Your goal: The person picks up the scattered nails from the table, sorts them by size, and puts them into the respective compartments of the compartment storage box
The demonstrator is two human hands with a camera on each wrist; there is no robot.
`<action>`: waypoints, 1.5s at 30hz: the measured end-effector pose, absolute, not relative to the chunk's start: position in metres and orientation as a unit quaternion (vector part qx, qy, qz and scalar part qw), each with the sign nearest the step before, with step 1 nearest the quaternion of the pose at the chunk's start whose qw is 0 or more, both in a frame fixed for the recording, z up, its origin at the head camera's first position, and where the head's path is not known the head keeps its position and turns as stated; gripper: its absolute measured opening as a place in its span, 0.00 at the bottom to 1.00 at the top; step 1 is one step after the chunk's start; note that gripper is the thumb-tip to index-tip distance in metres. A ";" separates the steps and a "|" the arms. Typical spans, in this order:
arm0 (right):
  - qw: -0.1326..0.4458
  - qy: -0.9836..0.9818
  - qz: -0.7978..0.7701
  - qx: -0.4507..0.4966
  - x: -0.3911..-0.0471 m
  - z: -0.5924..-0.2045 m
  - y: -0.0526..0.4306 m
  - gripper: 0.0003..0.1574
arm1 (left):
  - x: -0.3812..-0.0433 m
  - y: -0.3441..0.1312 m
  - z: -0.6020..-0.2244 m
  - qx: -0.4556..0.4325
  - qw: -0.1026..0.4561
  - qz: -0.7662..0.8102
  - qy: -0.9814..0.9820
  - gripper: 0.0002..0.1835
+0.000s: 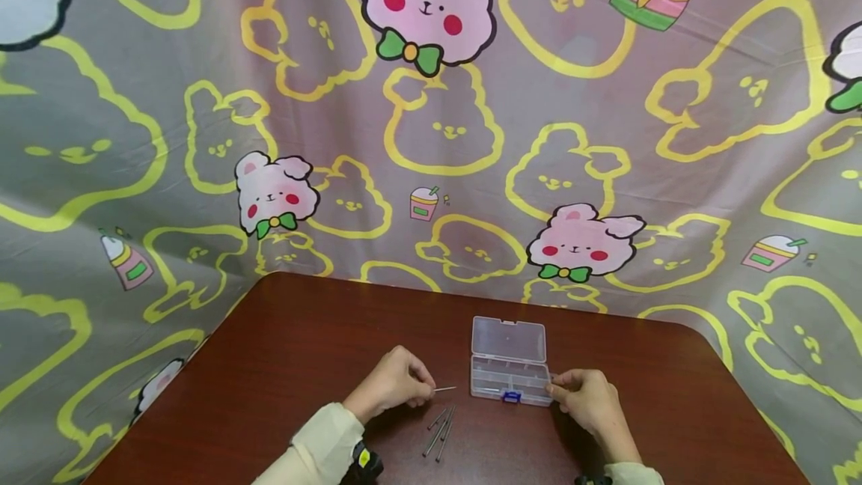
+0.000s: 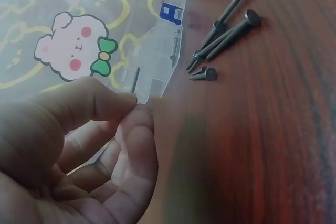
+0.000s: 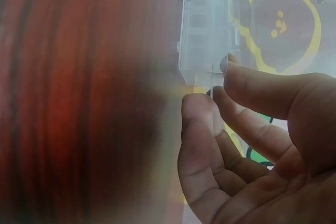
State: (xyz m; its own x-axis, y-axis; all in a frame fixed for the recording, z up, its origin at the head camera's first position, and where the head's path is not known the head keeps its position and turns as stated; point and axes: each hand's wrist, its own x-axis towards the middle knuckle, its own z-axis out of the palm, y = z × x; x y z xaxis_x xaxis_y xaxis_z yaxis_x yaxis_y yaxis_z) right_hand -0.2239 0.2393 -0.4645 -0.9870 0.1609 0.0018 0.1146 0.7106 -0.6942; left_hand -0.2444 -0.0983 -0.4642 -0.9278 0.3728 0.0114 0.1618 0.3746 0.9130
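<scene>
My left hand [image 1: 399, 379] pinches a thin nail [image 1: 444, 389] between thumb and fingers, its shaft pointing right toward the box. A clear plastic divided box [image 1: 532, 400] stands just right of that nail, its lid [image 1: 508, 340] raised at the back and its blue latch [image 1: 512, 397] at the front. My right hand [image 1: 591, 399] grips the box at its right end, thumb and fingers at the wall. Through the wall in the left wrist view, a nail [image 2: 175, 51] shows inside the box. Several loose nails [image 1: 441, 436] lie in front, between my hands.
The dark red-brown wooden table [image 1: 303, 365] carries everything. Behind it and at both sides hangs a grey curtain [image 1: 377, 118] with cartoon animals. A black wrist device [image 1: 364, 462] sits at my left cuff.
</scene>
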 end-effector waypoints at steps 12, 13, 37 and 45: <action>0.043 -0.925 0.371 -0.073 -0.223 -0.465 0.239 0.06 | -0.252 -0.091 -0.461 0.133 0.158 0.613 0.763 0.02; 0.043 -0.924 0.372 -0.074 -0.223 -0.465 0.239 0.07 | -0.253 -0.091 -0.462 0.126 0.169 0.625 0.752 0.03; 0.044 -0.926 0.368 -0.069 -0.224 -0.465 0.240 0.08 | -0.272 -0.081 -0.473 0.076 0.250 0.699 0.665 0.11; 0.046 -0.926 0.369 -0.066 -0.224 -0.467 0.241 0.07 | -0.272 -0.075 -0.473 0.079 0.255 0.707 0.655 0.08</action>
